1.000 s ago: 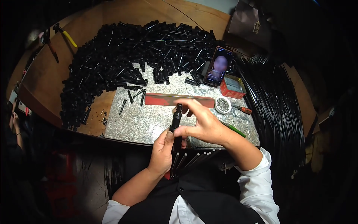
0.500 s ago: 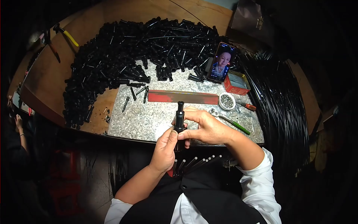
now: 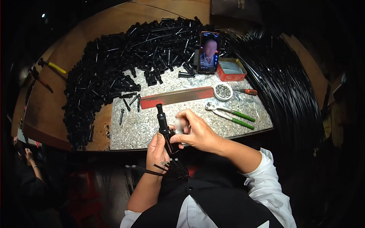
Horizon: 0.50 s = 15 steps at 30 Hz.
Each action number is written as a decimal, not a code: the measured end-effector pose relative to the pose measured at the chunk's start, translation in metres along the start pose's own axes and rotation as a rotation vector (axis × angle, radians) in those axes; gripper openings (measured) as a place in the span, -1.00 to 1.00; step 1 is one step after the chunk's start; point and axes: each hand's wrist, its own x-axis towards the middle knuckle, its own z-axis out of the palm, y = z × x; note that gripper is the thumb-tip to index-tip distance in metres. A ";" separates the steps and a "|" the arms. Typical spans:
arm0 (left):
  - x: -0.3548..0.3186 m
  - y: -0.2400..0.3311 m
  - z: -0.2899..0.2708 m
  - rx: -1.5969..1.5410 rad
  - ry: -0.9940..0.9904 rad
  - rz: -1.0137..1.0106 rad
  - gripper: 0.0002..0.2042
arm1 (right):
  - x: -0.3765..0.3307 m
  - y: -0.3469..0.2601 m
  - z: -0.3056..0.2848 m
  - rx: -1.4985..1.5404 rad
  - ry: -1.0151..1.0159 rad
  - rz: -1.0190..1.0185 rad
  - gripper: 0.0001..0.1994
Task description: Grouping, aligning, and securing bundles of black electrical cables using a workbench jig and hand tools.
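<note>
A black tubular part stands upright, leaning slightly left, over the table's front edge. My left hand is closed around its lower end. Thin dark rods cluster beside the tube, and several longer rods with pale tips fan out below, near my left wrist. My right hand is at the right side of the part, its thumb and lower fingers closed against the rod cluster. Its upper fingers are curled and blurred, so what they touch there cannot be made out.
Beyond lie a large heap of black tubes, a red bar, a white cup of small metal pieces, green-handled pincers, a screwdriver, a red tin and a propped phone. Long black rods fill the right side.
The whole view has shifted. The tubular part has tilted to the left and the pale-tipped rods have swung left. My right fingers have come away from the upper tube, baring the pincers.
</note>
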 end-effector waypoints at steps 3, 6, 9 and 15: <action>0.002 0.003 -0.001 -0.027 -0.110 -0.020 -0.62 | -0.013 0.007 0.009 0.363 -0.066 0.389 -0.58; -0.001 0.006 0.000 -0.036 0.052 -0.111 -0.60 | -0.019 0.023 0.029 0.645 0.008 0.313 -0.76; 0.000 0.003 -0.002 -0.052 0.072 -0.073 -0.56 | -0.018 0.016 0.024 0.719 -0.191 0.510 -0.80; 0.001 -0.002 -0.007 -0.003 -0.049 0.053 -0.61 | -0.024 0.005 0.031 0.783 -0.111 0.370 -0.80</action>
